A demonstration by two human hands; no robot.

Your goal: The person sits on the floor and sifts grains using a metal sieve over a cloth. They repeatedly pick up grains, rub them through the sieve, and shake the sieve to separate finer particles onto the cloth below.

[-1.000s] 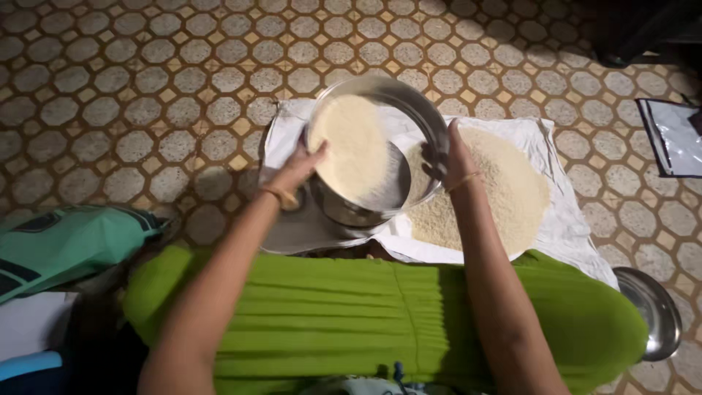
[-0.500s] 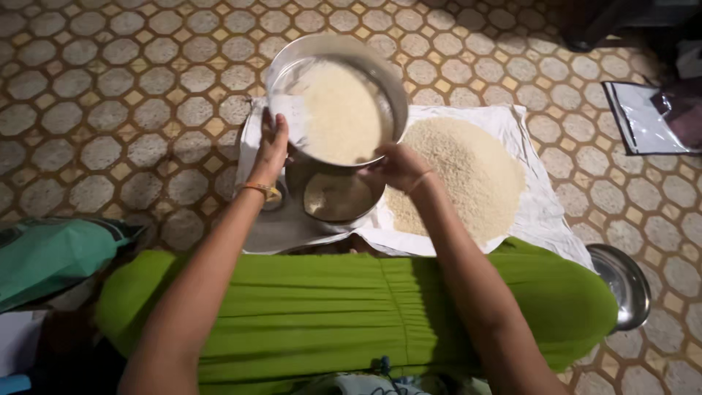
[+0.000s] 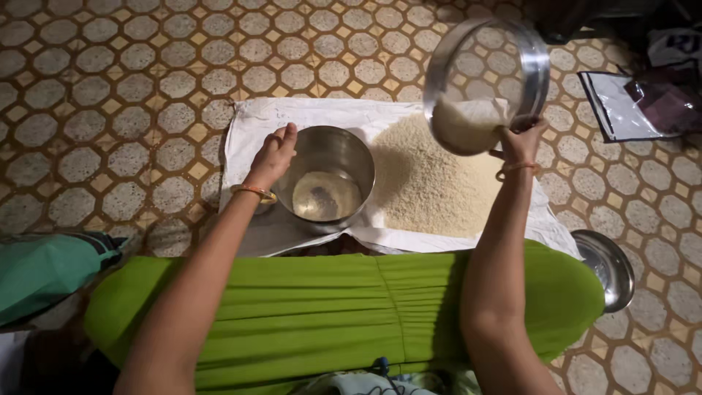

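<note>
My right hand (image 3: 521, 143) grips the rim of a round steel sieve (image 3: 486, 84), tilted and raised above the right part of a heap of pale grain (image 3: 428, 183); some grain lies in the sieve's lower part. My left hand (image 3: 272, 155) rests with fingers apart on the left rim of a steel pot (image 3: 327, 175) that has a little pale powder at its bottom. Pot and heap sit on a white cloth (image 3: 248, 121) spread on the tiled floor.
My green-clad lap (image 3: 344, 314) fills the foreground. A steel plate (image 3: 605, 267) lies at the right by my knee. A clear plastic folder and a dark bag (image 3: 636, 102) are at the far right, a green bag (image 3: 44, 271) at the left.
The sieve has left the pot and swung up to the right over the heap, now held by my right hand alone. My left hand dropped onto the pot's rim.
</note>
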